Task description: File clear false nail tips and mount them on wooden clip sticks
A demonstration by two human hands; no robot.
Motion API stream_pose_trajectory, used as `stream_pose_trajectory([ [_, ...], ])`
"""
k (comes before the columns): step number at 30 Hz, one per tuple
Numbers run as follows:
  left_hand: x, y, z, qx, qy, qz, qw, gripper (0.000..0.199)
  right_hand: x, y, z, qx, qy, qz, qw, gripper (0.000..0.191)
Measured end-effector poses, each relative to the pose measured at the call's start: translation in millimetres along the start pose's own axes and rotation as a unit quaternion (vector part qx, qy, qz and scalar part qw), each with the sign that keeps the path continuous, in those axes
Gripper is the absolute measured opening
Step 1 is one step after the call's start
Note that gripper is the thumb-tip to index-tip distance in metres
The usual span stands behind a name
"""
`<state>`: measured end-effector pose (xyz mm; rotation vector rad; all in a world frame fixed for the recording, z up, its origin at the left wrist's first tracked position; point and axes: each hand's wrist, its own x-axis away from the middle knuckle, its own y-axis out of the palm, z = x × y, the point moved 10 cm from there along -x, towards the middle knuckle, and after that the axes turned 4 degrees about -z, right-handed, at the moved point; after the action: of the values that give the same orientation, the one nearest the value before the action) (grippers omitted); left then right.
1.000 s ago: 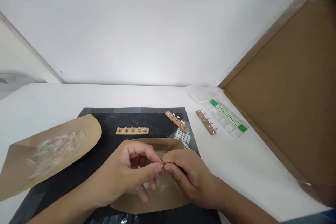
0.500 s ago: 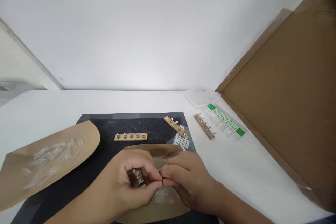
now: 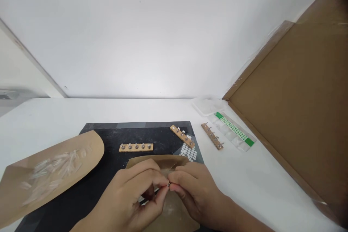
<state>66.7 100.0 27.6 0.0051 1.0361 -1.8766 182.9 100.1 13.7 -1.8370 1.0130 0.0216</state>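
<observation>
My left hand (image 3: 136, 192) and my right hand (image 3: 197, 192) meet at the fingertips, low in the middle of the view. Thumb and forefinger of each are pinched together on a tiny dark piece (image 3: 169, 185), mostly covered by the fingers and too small to name. Beneath the hands lies a brown paper sheet (image 3: 175, 217), partly hidden by them. Just beyond it, a tan strip with a row of metal studs (image 3: 137, 148) rests on the black mat (image 3: 108, 159). A second studded strip (image 3: 181, 136) lies slanted by small white oval stickers (image 3: 189, 152).
To the left, another brown paper sheet (image 3: 89, 145) bears many clear plastic pieces (image 3: 57, 166). On the white table (image 3: 244, 181) at right lie a third studded strip (image 3: 212, 136) and a clear case with a green label (image 3: 235, 130). A cardboard panel (image 3: 296, 112) rises at far right.
The fingers of my left hand have drawn closer together, narrowing the gap between thumb and palm. Both hands stay joined at the tiny piece. The whole view has shifted slightly.
</observation>
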Motion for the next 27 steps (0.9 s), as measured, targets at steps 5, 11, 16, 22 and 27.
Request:
stream_pose_trajectory([
  [5, 5, -3.4, 3, -0.089, 0.044, 0.066, 0.993, 0.020, 0, 5, 5, -0.005, 0.027, -0.037, 0.999, 0.033],
  [11, 7, 2.1, -1, -0.113, 0.054, 0.049, 0.991, 0.016, 0, 0, 14, -0.031, 0.054, -0.022, 0.998, 0.017],
  [16, 10, 5.6, -5, -0.133, 0.057, 0.047, 0.988, 0.016, 5, -8, 19, -0.044, 0.060, 0.012, 0.997, 0.025],
  [22, 4, 1.3, 11, -0.145, 0.117, 0.055, 0.981, 0.015, 2, -19, 8, 0.007, 0.013, 0.065, 0.998, 0.012],
  [27, 5, -9.2, 22, -0.149, 0.152, 0.076, 0.974, 0.025, 4, -33, 24, 0.002, 0.077, 0.121, 0.990, 0.015],
])
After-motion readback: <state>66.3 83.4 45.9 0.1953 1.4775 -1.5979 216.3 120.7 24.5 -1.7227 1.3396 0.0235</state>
